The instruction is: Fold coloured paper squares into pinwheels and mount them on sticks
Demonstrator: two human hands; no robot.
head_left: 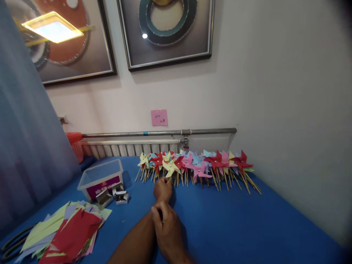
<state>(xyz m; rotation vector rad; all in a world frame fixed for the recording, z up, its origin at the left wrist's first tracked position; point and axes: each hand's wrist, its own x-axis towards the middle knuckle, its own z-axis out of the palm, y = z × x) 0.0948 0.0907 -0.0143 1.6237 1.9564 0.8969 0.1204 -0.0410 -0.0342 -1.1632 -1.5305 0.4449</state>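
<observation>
My left hand (pixel 163 189) is stretched forward over the blue table, its fingers curled into a fist. What it may hold is hidden from me. Just beyond its knuckles stands a pale yellow paper pinwheel (pixel 170 167), at the front of a long row of pinwheels on thin wooden sticks. Red pinwheels (pixel 217 161) and pink ones (pixel 200 171) are among them. Lower down, my right hand (pixel 168 229) lies across my left wrist (pixel 158 205), thumb and fingers bent against it.
Loose coloured paper sheets (pixel 77 231) are piled at the left on the blue table (pixel 233 227). A clear plastic tub (pixel 101 176) stands behind small open boxes (pixel 121 198), one with small dark pieces inside. Behind are a radiator (pixel 123 146), a pipe (pixel 123 134) and a blue curtain (pixel 30 128).
</observation>
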